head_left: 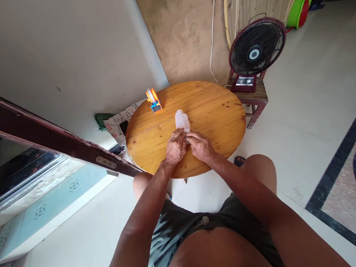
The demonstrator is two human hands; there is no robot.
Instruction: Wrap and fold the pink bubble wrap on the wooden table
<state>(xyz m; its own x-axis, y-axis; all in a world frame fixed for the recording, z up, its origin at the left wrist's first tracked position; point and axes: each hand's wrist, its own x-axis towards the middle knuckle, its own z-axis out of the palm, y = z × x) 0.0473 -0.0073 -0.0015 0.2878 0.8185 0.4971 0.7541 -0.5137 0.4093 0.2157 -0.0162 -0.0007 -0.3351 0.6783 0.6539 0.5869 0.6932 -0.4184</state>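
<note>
Both hands are down on the worktop (pixel 215 115) and close together: I see my left hand (pixel 175 147) and right hand (pixel 201 145) side by side, fingertips pinching the near edge of a small white folded cloth (pixel 182 121). Each hand is closed on that cloth, knuckles up. The cloth lies flat near the middle of the round wooden worktop, stretching away from the hands. Beyond the cloth, toward the far left rim, stands a small orange and blue box (pixel 154 100). Off the worktop's right edge, a dark fan (pixel 257 48) sits on a low wooden stool (pixel 253 97). Left of the worktop, some printed paper (pixel 120 121) lies on the floor.
</note>
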